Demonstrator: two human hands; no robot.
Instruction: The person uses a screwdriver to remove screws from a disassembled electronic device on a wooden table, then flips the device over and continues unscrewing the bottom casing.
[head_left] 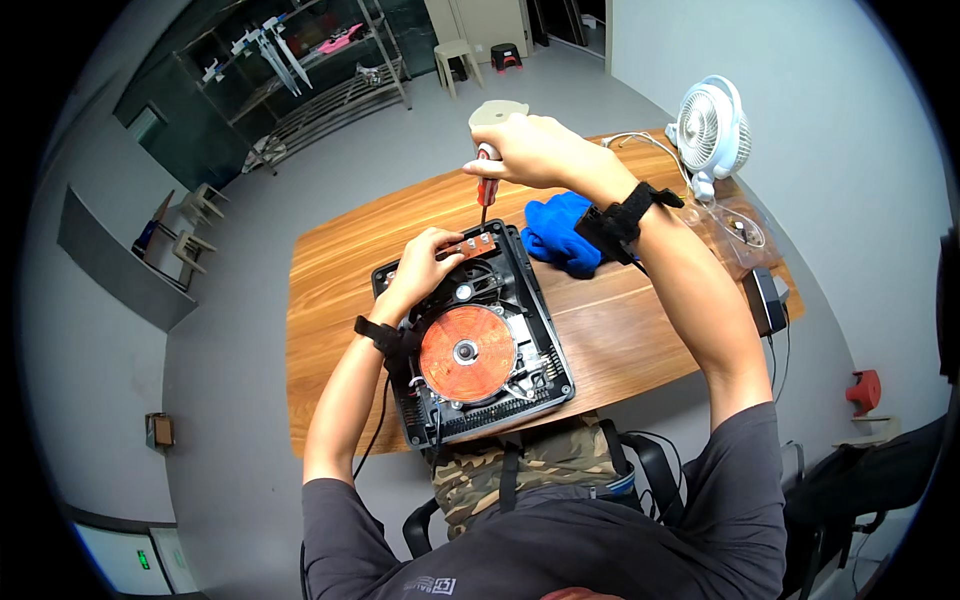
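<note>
My right hand [525,150] grips a red and white screwdriver [486,185] upright, its shaft pointing down at a narrow brown circuit board [474,246] at the top of an opened black appliance [550,370]. I cannot make out whether the tip touches a screw. My left hand [425,260] holds that board at its left end, fingers curled onto it. Below the board, inside the housing, are a round dark part with a metal centre and a large orange copper coil [467,353]. A bunched blue cloth [560,230] lies just right of the appliance.
The wooden table [340,280] also carries a white fan [710,130], cables and a black-grey device [765,300] along the right. A beige object [498,110] is behind my right hand. Beyond stand a metal rack [300,120], stools [455,55] and chairs; a red object [865,390] is low at right.
</note>
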